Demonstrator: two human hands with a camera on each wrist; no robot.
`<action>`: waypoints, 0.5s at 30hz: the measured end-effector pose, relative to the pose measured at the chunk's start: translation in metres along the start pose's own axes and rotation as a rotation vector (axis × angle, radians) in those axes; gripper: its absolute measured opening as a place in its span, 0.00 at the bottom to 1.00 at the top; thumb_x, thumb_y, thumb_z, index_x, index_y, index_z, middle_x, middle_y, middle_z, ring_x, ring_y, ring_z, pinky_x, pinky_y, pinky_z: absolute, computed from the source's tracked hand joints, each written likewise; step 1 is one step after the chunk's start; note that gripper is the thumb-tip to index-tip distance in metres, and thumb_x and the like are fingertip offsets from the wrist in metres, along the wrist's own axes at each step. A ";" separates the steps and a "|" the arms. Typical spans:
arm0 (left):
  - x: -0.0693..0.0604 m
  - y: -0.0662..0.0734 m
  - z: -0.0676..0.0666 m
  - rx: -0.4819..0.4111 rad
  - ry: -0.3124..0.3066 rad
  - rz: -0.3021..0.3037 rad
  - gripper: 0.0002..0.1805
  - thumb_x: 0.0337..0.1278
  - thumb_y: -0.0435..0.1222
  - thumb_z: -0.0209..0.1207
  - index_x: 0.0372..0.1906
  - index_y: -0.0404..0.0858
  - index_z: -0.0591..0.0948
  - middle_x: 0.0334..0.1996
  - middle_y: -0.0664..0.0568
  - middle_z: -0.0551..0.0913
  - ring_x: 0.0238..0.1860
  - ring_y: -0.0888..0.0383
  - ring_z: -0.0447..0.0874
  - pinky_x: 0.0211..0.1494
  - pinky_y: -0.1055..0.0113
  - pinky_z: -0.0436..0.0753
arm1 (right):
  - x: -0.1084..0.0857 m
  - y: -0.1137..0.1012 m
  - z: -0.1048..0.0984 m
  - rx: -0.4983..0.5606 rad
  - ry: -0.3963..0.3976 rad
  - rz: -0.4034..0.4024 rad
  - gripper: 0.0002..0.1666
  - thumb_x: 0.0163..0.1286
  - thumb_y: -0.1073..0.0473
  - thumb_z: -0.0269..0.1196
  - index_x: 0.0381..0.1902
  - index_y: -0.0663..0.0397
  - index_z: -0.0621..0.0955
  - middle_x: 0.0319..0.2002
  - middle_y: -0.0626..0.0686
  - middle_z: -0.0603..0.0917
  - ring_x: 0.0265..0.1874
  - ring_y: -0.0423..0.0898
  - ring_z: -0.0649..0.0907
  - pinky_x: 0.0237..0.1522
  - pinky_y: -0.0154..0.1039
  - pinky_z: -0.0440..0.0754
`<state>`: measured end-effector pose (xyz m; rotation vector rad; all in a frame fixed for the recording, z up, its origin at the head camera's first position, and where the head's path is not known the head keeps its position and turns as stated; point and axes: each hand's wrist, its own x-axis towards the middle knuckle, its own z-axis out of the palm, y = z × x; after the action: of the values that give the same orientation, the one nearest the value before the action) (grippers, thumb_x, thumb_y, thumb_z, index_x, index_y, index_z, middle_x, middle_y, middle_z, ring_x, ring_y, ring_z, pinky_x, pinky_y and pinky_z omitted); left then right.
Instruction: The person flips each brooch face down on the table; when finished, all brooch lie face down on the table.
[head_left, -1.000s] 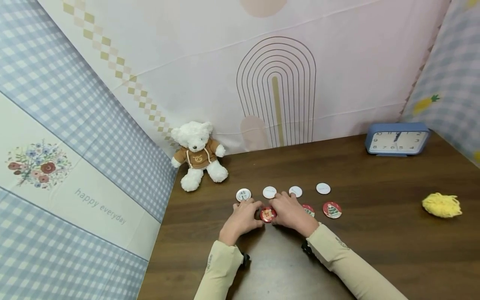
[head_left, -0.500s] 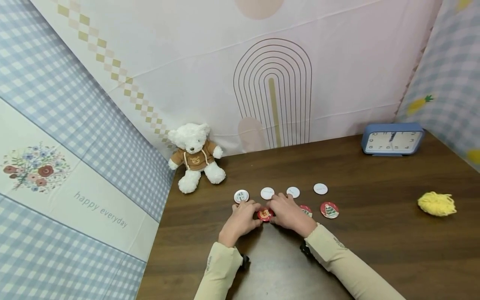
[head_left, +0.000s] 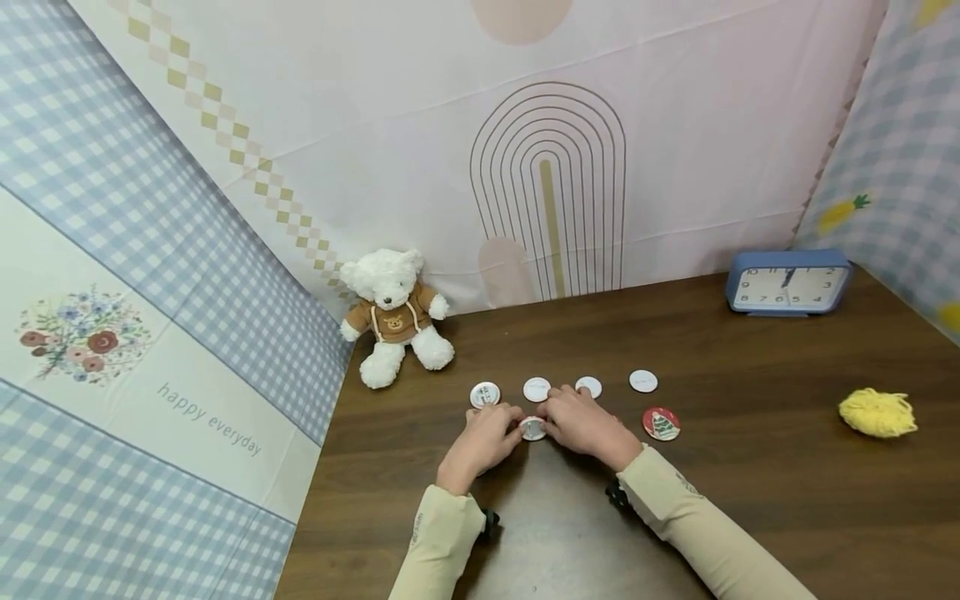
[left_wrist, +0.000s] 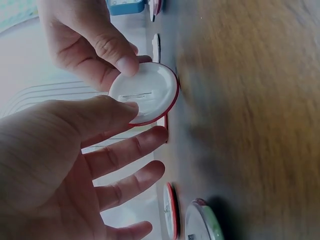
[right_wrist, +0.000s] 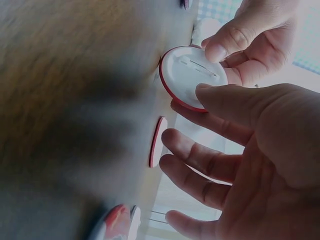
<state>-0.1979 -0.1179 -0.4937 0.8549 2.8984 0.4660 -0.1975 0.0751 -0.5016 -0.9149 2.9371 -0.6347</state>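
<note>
A round button badge point(head_left: 533, 429) stands tilted between both hands, its white pin-back turned toward me. In the left wrist view, the badge point(left_wrist: 161, 86) shows a thin red rim and a metal pin across its back. My left hand point(head_left: 483, 437) pinches one side with thumb and index finger, the other fingers spread. From the opposite side my right hand point(head_left: 585, 423) pinches the badge point(right_wrist: 182, 75) too, its thumb on the white back. A red badge with a Christmas tree point(head_left: 661, 423) lies to the right of the right hand.
Behind the hands lies a row of white discs, including a pin-backed badge point(head_left: 485, 394) and a plain white disc point(head_left: 642, 381). A teddy bear point(head_left: 393, 317) sits back left. A blue clock point(head_left: 789, 283) and yellow yarn point(head_left: 877, 413) are on the right of the wooden table point(head_left: 742, 517).
The badge between the hands has been flipped over: its red printed face was up before, and now its white pin-back shows. Both hands stay in nearly the same place.
</note>
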 end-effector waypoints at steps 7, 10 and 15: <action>0.002 0.003 0.001 0.005 0.008 -0.006 0.08 0.65 0.35 0.63 0.28 0.46 0.80 0.23 0.61 0.72 0.29 0.61 0.73 0.41 0.55 0.65 | -0.001 0.002 0.000 -0.006 0.031 0.013 0.04 0.68 0.61 0.67 0.31 0.50 0.85 0.33 0.50 0.80 0.35 0.52 0.76 0.38 0.54 0.69; 0.003 0.005 0.002 0.009 0.004 -0.014 0.08 0.64 0.36 0.64 0.29 0.46 0.80 0.24 0.61 0.72 0.30 0.60 0.73 0.42 0.54 0.65 | -0.002 0.003 -0.001 -0.017 0.041 0.020 0.04 0.66 0.62 0.68 0.31 0.50 0.85 0.33 0.51 0.80 0.35 0.53 0.77 0.38 0.54 0.69; 0.004 0.008 0.005 0.012 -0.007 -0.026 0.09 0.62 0.36 0.65 0.28 0.46 0.79 0.24 0.59 0.71 0.32 0.57 0.72 0.44 0.50 0.66 | -0.003 0.005 -0.001 -0.029 0.060 0.014 0.04 0.64 0.63 0.69 0.30 0.50 0.84 0.32 0.51 0.80 0.35 0.54 0.77 0.38 0.55 0.69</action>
<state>-0.1967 -0.1078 -0.4956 0.8172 2.9051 0.4422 -0.1977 0.0810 -0.5027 -0.8923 3.0100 -0.6315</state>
